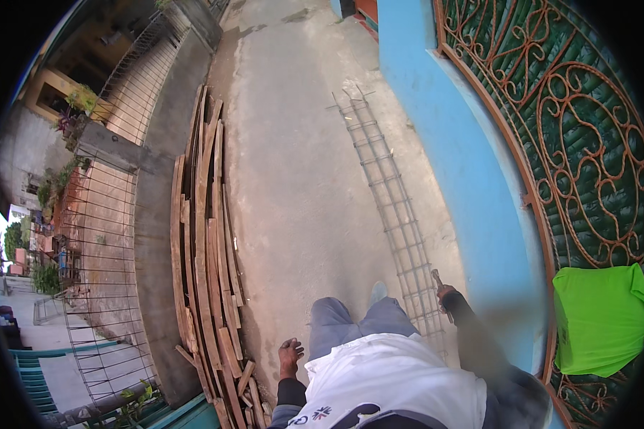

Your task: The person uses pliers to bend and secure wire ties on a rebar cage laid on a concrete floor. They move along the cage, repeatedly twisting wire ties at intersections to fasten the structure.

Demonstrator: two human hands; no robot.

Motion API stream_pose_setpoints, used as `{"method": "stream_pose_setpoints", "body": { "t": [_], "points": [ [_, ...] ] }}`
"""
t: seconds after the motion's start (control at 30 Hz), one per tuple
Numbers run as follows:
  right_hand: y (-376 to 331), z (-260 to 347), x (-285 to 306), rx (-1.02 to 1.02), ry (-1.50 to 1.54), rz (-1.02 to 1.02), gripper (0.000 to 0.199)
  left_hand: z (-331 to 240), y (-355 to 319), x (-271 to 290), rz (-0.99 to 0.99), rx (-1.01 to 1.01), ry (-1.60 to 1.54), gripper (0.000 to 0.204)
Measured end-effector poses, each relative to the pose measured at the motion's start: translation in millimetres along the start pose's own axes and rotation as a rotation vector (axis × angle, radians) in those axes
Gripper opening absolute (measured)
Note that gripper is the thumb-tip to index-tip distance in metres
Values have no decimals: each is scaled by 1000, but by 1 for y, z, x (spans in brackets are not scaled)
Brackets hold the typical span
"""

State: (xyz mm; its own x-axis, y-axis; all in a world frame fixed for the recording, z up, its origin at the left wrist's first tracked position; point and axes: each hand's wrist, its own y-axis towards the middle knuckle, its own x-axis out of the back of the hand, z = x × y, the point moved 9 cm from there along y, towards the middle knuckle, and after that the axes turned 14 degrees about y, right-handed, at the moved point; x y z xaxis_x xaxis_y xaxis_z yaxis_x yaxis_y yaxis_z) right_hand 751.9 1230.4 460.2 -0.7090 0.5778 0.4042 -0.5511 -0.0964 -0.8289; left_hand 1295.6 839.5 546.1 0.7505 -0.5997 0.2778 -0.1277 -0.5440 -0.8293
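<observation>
My right hand (pixel 446 296) is closed around a short, dark metal hand tool (pixel 436 276), perhaps pincers; its exact kind is too small to tell. Just beside that hand lies a long rebar cage (pixel 385 193) of steel bars with cross ties, stretched along the ground. Its near end is partly hidden by my body. At my left side hangs my left hand (pixel 290 356), holding nothing, its fingers loosely curled and apart.
Long wooden boards (pixel 211 214) are piled along the low concrete wall (pixel 157 207) on the left. A light blue wall (pixel 447 157) with a rusty ornamental gate (pixel 579 136) borders the right. Green cloth (pixel 601 318) hangs there. Paved lane (pixel 286 143) runs ahead.
</observation>
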Motion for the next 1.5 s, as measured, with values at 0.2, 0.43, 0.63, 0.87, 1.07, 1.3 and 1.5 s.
{"method": "stream_pose_setpoints", "body": {
  "t": [0.2,0.43,0.63,0.87,1.07,1.3,1.5],
  "points": [
    [-4,243,-52,65,461,70,23,-32,43,33,-86,124,7,36],
    [9,256,-103,-203,437,81,18,-162,152,50,33,112,101,36],
    [-34,199,-142,-550,446,45,22,-356,266,106,-5,-24,227,32],
    [-29,192,-165,-711,654,85,18,-573,356,84,-51,-174,135,34],
    [74,326,-140,-387,339,223,18,-653,369,9,74,-222,289,47],
    [188,594,-67,-312,424,102,14,-637,375,1,38,-21,239,43],
    [250,768,-35,-115,600,212,17,-636,402,-13,29,115,248,42]
  ]
}}
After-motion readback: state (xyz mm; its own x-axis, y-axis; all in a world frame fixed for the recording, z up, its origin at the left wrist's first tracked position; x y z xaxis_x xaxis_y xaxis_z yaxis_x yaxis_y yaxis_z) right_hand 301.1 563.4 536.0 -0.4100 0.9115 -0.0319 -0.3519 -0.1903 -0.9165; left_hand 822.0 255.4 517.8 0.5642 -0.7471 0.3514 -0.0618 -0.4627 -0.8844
